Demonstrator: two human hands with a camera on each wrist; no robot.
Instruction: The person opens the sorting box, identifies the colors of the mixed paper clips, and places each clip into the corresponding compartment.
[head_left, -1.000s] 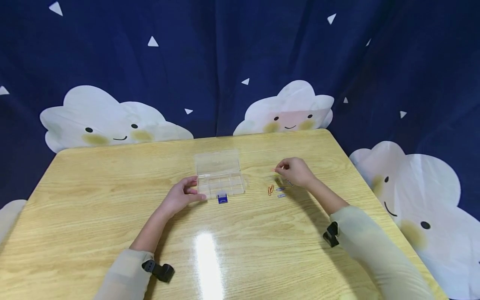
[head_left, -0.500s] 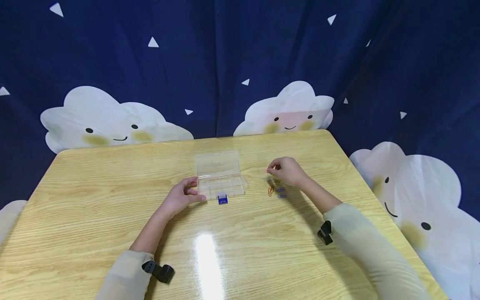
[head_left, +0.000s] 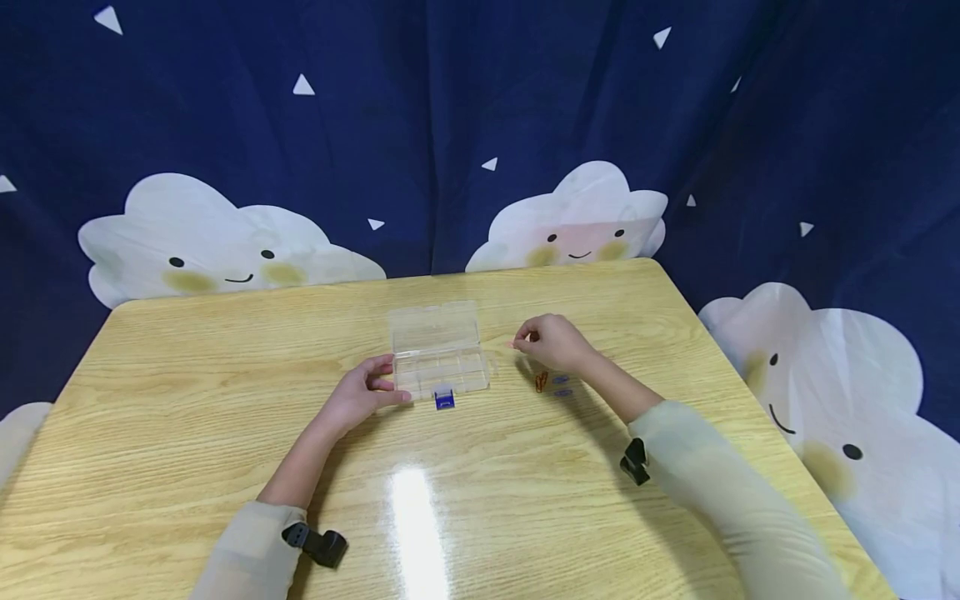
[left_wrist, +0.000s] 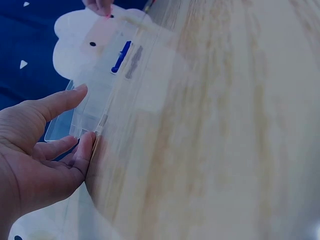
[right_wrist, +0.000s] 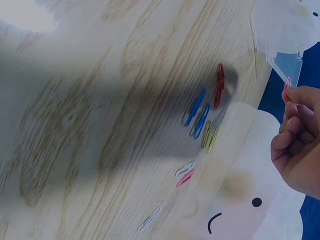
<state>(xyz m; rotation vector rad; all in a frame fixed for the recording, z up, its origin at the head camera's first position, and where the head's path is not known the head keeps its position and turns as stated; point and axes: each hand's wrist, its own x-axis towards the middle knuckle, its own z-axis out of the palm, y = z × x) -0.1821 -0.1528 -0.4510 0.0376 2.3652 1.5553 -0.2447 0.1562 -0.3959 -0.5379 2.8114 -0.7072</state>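
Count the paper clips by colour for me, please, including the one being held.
Red paper clips: 2
Blue paper clips: 2
Yellow paper clips: 2
White paper clips: 2
Pink paper clips: 2, one of them in the fingers of the right hand
Total: 10

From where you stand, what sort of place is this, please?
Probably an indoor tabletop workspace: a pale wood-grain table, a dark-blue cloud-print fabric backdrop, and a clear plastic compartment box.

You see a glossy, smooth wood-grain table (head_left: 525, 483), a smooth plastic box (head_left: 442, 367) and a matt cloth curtain (head_left: 360, 125)
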